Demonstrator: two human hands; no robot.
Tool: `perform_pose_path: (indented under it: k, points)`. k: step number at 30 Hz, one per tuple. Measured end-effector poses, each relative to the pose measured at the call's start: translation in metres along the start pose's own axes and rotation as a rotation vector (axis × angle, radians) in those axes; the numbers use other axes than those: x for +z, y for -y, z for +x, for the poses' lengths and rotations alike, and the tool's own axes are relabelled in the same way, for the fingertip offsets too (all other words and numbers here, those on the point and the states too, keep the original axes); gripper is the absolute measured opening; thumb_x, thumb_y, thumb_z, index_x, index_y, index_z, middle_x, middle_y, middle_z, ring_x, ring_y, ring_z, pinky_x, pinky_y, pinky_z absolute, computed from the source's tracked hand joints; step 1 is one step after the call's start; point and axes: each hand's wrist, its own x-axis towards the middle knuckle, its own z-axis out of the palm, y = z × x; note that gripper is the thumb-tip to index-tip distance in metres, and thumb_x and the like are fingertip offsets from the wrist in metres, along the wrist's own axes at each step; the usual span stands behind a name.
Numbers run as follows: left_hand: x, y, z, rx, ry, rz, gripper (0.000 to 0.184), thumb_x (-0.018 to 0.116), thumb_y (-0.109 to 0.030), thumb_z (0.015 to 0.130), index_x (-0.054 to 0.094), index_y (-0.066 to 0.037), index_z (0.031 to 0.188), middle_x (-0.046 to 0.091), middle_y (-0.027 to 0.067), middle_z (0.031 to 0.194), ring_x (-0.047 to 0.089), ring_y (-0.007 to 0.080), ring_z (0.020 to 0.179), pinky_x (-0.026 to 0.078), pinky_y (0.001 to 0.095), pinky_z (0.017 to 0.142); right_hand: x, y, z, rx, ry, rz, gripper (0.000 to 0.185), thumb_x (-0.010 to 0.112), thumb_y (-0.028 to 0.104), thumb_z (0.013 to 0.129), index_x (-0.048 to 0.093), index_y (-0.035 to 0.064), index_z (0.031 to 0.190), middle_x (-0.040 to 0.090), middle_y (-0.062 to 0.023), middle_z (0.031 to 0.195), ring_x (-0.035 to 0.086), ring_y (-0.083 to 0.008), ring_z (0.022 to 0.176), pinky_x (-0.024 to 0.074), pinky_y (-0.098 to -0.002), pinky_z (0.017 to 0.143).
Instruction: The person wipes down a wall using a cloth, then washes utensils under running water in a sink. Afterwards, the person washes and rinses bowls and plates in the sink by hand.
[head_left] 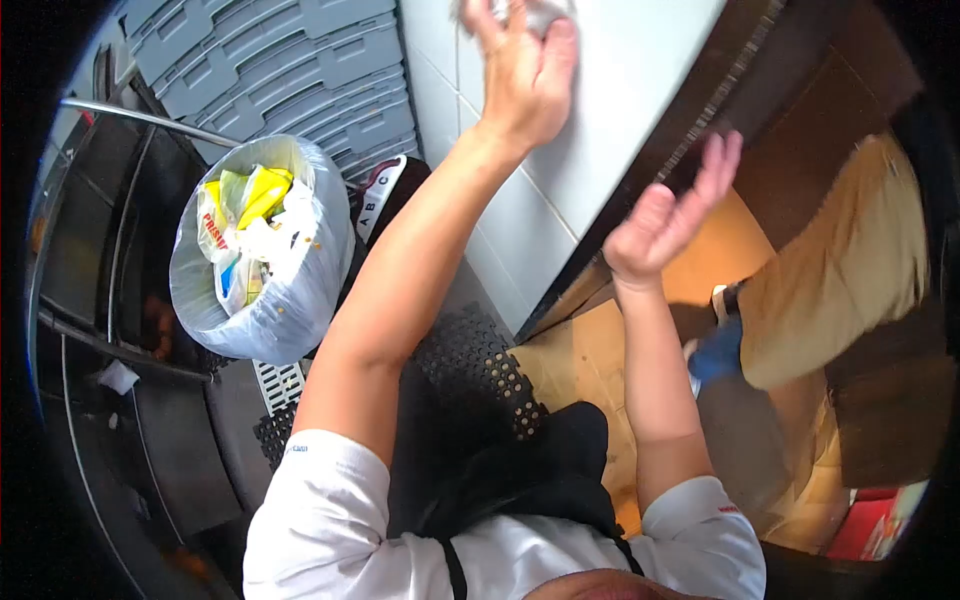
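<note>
Bin (263, 250) left of tiled wall (600, 110)

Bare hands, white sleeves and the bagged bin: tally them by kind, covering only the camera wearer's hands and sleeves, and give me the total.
Hands: 2 (left hand, right hand)
White sleeves: 2 (left sleeve, right sleeve)
Bagged bin: 1
Total: 5

Stacked grey plastic crates (290, 75) stand far left, behind a white-lined round bin (265, 338); tan-trousered person (840, 285) at right.
</note>
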Motion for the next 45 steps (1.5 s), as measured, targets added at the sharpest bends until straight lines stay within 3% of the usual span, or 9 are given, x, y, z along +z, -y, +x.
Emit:
perform_pose_path:
  k: [10, 14, 16, 23, 27, 32, 35, 37, 45]
  points:
    - [0.053, 0.373, -0.023, -0.462, 0.1, 0.191, 0.053, 0.033, -0.036, 0.101, 0.046, 0.007, 0.128, 0.049, 0.0265, 0.13, 0.045, 0.0392, 0.119, 0.03, 0.0458, 0.105, 0.0, 0.003, -0.022, 0.353, -0.099, -0.059, 0.066, 0.035, 0.041, 0.098, 0.023, -0.0075, 0.141, 0.033, -0.0227, 0.142, 0.036, -0.0322, 0.131, 0.0281, -0.043, 0.11]
    - [0.071, 0.306, -0.276, -1.363, -0.044, -0.335, 0.071, 0.026, -0.05, 0.1, 0.037, 0.01, 0.137, 0.037, 0.0268, 0.144, 0.036, 0.0352, 0.133, 0.026, 0.0407, 0.112, -0.029, -0.014, -0.022, -0.441, 0.143, -0.724, 0.047, 0.047, 0.028, 0.098, 0.047, -0.0075, 0.128, 0.047, -0.0234, 0.133, 0.046, -0.0333, 0.124, 0.0326, -0.0449, 0.107]
    - [0.08, 0.229, -0.367, -1.562, 0.031, -0.181, 0.076, 0.025, -0.054, 0.1, 0.032, 0.011, 0.139, 0.03, 0.0282, 0.147, 0.029, 0.0359, 0.139, 0.022, 0.0405, 0.115, -0.055, -0.029, -0.043, -0.118, -0.234, -0.118, 0.04, 0.052, 0.025, 0.096, 0.053, -0.0075, 0.12, 0.051, -0.0237, 0.13, 0.048, -0.0331, 0.121, 0.0342, -0.0445, 0.106]
    - [0.056, 0.236, -0.155, -0.528, -0.014, 0.046, 0.051, 0.04, -0.029, 0.097, 0.037, 0.003, 0.137, 0.022, 0.024, 0.152, 0.013, 0.0435, 0.142, 0.006, 0.0553, 0.115, -0.062, -0.019, -0.025, 0.354, 0.118, 0.93, 0.049, 0.041, 0.033, 0.1, 0.047, -0.0014, 0.133, 0.048, -0.0125, 0.139, 0.047, -0.0203, 0.126, 0.0365, -0.0372, 0.106]
    - [0.075, 0.369, -0.193, -1.03, -0.423, -0.687, 0.059, 0.038, -0.047, 0.1, 0.05, 0.004, 0.127, 0.061, 0.0117, 0.119, 0.058, 0.021, 0.106, 0.045, 0.0345, 0.092, -0.04, -0.019, -0.024, 0.142, 0.073, 0.736, 0.042, 0.037, 0.029, 0.1, 0.053, -0.0014, 0.124, 0.052, -0.0113, 0.135, 0.049, -0.0183, 0.121, 0.0372, -0.0388, 0.104]
    - [0.099, 0.317, -0.407, -1.632, -0.198, -0.167, 0.073, 0.03, -0.054, 0.099, 0.033, 0.003, 0.143, 0.037, 0.0153, 0.148, 0.035, 0.0269, 0.135, 0.025, 0.0354, 0.111, -0.057, -0.014, -0.019, 0.464, 0.035, 1.043, 0.039, 0.036, 0.025, 0.1, 0.055, 0.0, 0.123, 0.054, -0.0105, 0.132, 0.05, -0.0174, 0.119, 0.0371, -0.0388, 0.104]
    - [0.083, 0.248, -0.404, -1.717, -0.19, -0.626, 0.063, 0.029, -0.043, 0.102, 0.028, 0.003, 0.145, 0.03, 0.0161, 0.152, 0.03, 0.0275, 0.139, 0.023, 0.0363, 0.113, -0.059, -0.019, -0.027, 0.406, -0.319, 0.384, 0.04, 0.036, 0.026, 0.1, 0.055, -0.0023, 0.121, 0.057, -0.0112, 0.125, 0.052, -0.0178, 0.114, 0.0382, -0.0382, 0.102]
    - [0.074, 0.244, -0.351, -0.94, 0.1, -0.055, 0.067, 0.03, -0.044, 0.101, 0.029, 0.008, 0.142, 0.022, 0.0264, 0.152, 0.023, 0.0364, 0.141, 0.019, 0.0392, 0.115, -0.05, -0.015, -0.022, 0.375, -0.219, 0.544, 0.04, 0.038, 0.027, 0.1, 0.055, -0.0023, 0.122, 0.056, -0.0111, 0.126, 0.051, -0.018, 0.115, 0.0382, -0.0378, 0.102]
    - [0.093, 0.368, -0.382, -1.54, -0.195, -0.519, 0.069, 0.033, -0.05, 0.099, 0.043, 0.009, 0.134, 0.047, 0.0211, 0.138, 0.047, 0.0309, 0.125, 0.036, 0.0383, 0.105, -0.051, -0.024, -0.017, 0.262, -0.236, 0.553, 0.051, 0.048, 0.035, 0.098, 0.047, 0.0001, 0.135, 0.043, -0.0087, 0.145, 0.041, -0.0164, 0.132, 0.0298, -0.0343, 0.112]
